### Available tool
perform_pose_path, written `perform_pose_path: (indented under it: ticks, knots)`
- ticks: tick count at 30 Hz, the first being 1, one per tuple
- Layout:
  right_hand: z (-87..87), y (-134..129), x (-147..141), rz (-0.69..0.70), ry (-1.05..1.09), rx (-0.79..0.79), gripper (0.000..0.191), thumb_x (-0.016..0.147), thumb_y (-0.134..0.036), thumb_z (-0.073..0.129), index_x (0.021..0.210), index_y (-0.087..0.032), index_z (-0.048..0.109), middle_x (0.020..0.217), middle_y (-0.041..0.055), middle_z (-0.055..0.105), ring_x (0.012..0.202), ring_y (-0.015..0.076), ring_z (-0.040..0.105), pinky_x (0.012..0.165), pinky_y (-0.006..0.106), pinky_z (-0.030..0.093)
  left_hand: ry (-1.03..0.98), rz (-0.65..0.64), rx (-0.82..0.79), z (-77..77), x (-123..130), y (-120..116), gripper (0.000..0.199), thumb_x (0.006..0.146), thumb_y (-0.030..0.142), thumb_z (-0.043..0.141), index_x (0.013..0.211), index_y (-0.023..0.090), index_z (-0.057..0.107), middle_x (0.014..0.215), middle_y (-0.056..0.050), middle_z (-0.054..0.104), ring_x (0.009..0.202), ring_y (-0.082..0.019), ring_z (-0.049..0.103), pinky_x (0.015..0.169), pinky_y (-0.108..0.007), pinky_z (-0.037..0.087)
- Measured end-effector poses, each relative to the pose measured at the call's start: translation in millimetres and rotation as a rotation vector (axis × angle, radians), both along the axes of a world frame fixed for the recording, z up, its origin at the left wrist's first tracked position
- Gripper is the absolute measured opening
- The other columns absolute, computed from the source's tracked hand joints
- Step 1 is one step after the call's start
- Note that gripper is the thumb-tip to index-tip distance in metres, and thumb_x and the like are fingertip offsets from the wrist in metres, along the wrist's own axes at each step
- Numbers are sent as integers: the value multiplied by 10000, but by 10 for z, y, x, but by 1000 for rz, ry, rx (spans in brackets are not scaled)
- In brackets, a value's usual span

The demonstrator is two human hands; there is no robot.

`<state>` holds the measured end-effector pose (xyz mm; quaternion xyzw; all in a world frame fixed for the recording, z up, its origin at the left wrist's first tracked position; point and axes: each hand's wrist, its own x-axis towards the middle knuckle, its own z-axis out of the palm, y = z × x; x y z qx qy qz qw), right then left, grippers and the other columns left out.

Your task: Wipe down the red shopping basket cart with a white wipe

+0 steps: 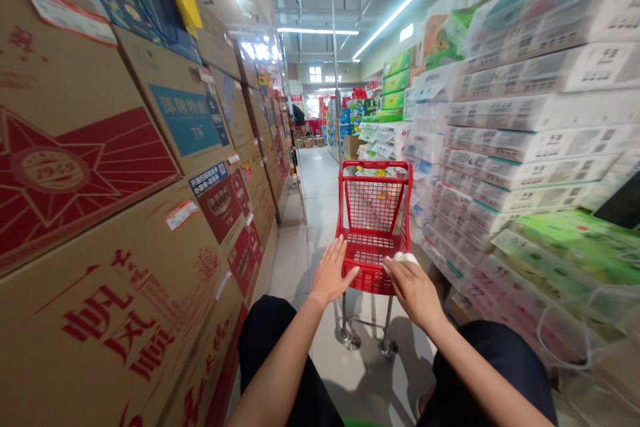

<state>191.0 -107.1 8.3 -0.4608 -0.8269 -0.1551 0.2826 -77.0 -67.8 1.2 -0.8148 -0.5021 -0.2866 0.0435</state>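
A small red shopping cart [374, 280] with a plastic lattice basket stands between my knees on the floor. My left hand [331, 273] is at the left corner of its near rim, fingers stretched and thumb apart, holding nothing. At the right corner, my right hand [414, 287] has its fingers curled around a small white wad [406, 257], which looks like tissue or cloth. Part of that wad is hidden under the fingers. I cannot tell how firmly either hand touches the rim. Through the lattice, the basket floor shows no goods on it.
Stacked cardboard cartons [125, 307] with red print line the left side closely. On the right rise piles of white plastic-wrapped packs [540, 107], with green packs [575, 240] lower down. The pale tiled aisle [320, 180] runs ahead past a thin pole [337, 107].
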Motion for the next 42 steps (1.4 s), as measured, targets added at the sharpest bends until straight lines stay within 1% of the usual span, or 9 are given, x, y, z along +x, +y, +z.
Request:
perform_pose_path:
  ticks: [3,6,13,18,22,30,35,38,42]
  knots:
    - [20,-49,-267,97,-18,-17,611,968,-129,421,1571,-229,426,1387,88,660,1245,253,597,1083,417,498,-24,147,-50,60,-164,181,699,1058,539,386,1604,120,262,1694,-136,261,1578,-237,216,1304,-463,193]
    - [43,-21,-424,221,-48,-40,672,940,-43,387,1579,-247,411,1454,55,619,1331,206,563,1157,404,451,-32,257,-72,113,-180,290,689,1058,531,383,1583,91,307,1672,-173,301,1570,-267,239,1305,-490,172]
    - [258,494,-380,274,-51,-84,504,985,-136,462,1474,-226,546,1443,99,624,1359,222,559,1209,494,381,-13,93,17,119,251,78,700,1075,519,325,1647,157,146,1706,-103,232,1585,-224,184,1304,-466,202]
    - [355,950,-198,144,-50,-125,404,1016,-190,453,1389,-236,601,1370,91,670,1293,218,600,1206,497,360,16,104,12,62,338,20,845,1029,614,406,1655,137,98,1688,-128,273,1567,-265,255,1301,-499,187]
    - [348,1053,-177,98,-29,-92,349,1034,-220,427,1314,-219,636,1282,97,707,1224,230,627,1191,483,363,28,63,10,75,257,76,846,1037,614,385,1656,131,69,1690,-131,263,1567,-250,255,1299,-497,173]
    - [250,921,-350,125,13,-50,349,1039,-238,411,1304,-197,635,1232,118,714,1211,252,604,1128,457,422,18,31,-10,144,19,98,798,1050,627,342,1658,169,101,1694,-102,272,1573,-231,238,1308,-489,118]
    - [213,835,-408,187,0,-24,410,1024,-214,420,1397,-222,590,1339,96,683,1287,235,577,1148,459,412,28,56,-62,190,-268,162,691,1076,595,276,1652,230,165,1698,-61,269,1577,-209,221,1305,-489,122]
    - [235,842,-285,181,-43,-17,457,1023,-193,395,1450,-251,546,1403,76,653,1311,217,579,1215,514,320,37,92,-78,198,-429,223,627,1091,545,256,1646,256,205,1694,-40,281,1576,-197,225,1304,-482,129]
    - [343,948,130,61,-53,1,468,1036,-200,350,1474,-262,504,1428,68,637,1327,207,575,1249,556,234,60,201,-100,196,-609,293,592,1091,448,271,1648,258,210,1683,-33,308,1562,-201,268,1298,-479,170]
